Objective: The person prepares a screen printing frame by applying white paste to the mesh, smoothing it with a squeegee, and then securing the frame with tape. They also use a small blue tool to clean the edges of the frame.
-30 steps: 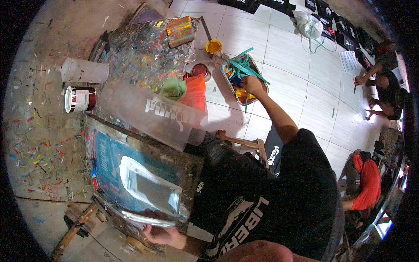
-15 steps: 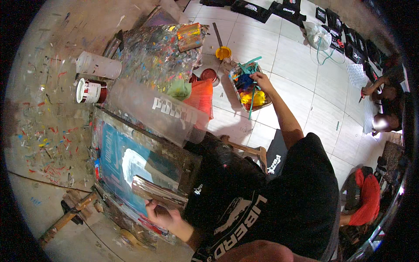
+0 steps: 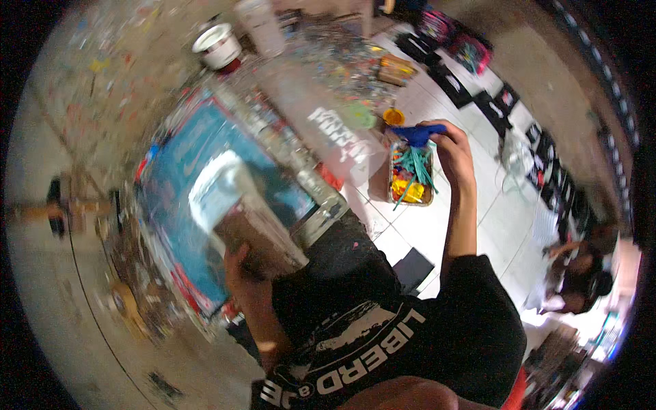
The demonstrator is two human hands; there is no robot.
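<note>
My left hand (image 3: 239, 263), blurred, grips a wooden screen-printing squeegee (image 3: 263, 236) over the teal screen mesh (image 3: 174, 164). A broad streak of white ink (image 3: 210, 179) lies on the mesh beside the squeegee's edge. My right hand (image 3: 454, 147) pinches a dark blue rag (image 3: 418, 132) above a foil-coloured tray (image 3: 433, 186). Teal strips (image 3: 414, 160) and yellow-smeared pieces (image 3: 404, 190) fill that tray. What my left fingers do under the squeegee is partly hidden.
A translucent sheet (image 3: 280, 89) with white lettering lies beyond the screen. A white-rimmed can (image 3: 219, 48) and a clear plastic container (image 3: 261, 27) stand at the far side. Black printed fabric pieces (image 3: 451, 85) line the floor. Another person (image 3: 581, 273) is at the right.
My right hand has lifted the blue rag out of the tray. The squeegee is still in my left hand. The whole view has turned and shifted with my head.
</note>
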